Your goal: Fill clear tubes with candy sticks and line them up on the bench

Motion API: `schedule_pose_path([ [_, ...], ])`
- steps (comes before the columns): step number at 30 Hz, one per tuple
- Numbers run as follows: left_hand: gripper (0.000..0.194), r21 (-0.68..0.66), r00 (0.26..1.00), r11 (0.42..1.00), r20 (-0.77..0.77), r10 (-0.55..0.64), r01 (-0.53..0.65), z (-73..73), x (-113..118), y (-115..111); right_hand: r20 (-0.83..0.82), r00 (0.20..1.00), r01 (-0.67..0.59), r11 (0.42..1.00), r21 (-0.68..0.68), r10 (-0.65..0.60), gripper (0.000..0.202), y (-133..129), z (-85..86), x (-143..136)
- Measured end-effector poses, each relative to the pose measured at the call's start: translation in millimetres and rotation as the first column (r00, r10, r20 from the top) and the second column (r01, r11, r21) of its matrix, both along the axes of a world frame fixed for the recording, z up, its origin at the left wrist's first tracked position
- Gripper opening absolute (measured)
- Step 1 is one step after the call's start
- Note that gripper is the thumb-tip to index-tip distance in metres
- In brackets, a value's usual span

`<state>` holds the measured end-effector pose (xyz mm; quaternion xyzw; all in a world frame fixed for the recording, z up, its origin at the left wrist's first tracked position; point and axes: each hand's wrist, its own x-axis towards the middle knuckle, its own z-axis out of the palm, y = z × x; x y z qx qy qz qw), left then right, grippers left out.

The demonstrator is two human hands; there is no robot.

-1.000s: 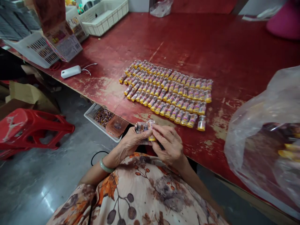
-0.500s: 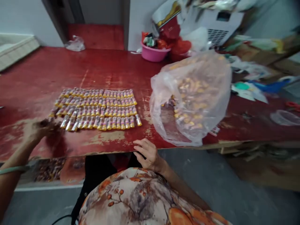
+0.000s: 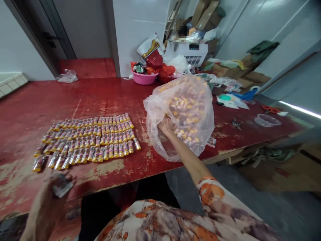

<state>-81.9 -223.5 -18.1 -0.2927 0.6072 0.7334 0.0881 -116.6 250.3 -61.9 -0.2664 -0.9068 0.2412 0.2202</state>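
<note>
My left hand (image 3: 47,197) is at the table's front left, blurred, with its fingers closed on a small clear-wrapped packet (image 3: 62,187). Just beyond it lie rows of small wrapped tubes (image 3: 92,140) with yellow ends, side by side. One wrapped tube (image 3: 39,163) sits at the near left corner of those rows. My right hand (image 3: 166,126) reaches into the mouth of a large clear plastic bag (image 3: 155,147), which is full of similar yellow-ended tubes (image 3: 185,107). Something small and yellow shows at its fingertips. The fingers are partly hidden, so their grip is unclear.
A pink basin (image 3: 145,79) with packaging stands at the back, near a white ventilated box (image 3: 195,55). On the right are orange-handled scissors (image 3: 271,109), a clear plastic lid (image 3: 268,120) and a blue item (image 3: 247,95). The red table (image 3: 112,95) has a worn front edge.
My right hand has gone from the table's front edge into the bag. My left hand has drawn back toward me from the rows. The view has shifted right.
</note>
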Motion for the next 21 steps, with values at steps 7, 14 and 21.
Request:
schedule_pose_path([
  [7, 0.022, 0.259, 0.975, 0.944, 0.022, -0.219, 0.206, -28.6, 30, 64, -0.144, 0.989, -0.063, 0.979, -0.195, 0.035, 0.033, -5, 16.8, 16],
  [14, 0.036, 0.374, 0.947, 0.871, -0.152, -0.282, 0.319, -18.5, 46, 111, -0.355, 0.913, -0.400, 0.621, -0.675, 0.202, 0.021, -83, 12.8, 111],
  [21, 0.039, 0.368, 0.947, 0.876, -0.188, -0.259, 0.312, -25.6, 57, 126, -0.328, 0.862, -0.452, 0.294, -0.842, 0.388, 0.025, -199, 1.6, 149],
])
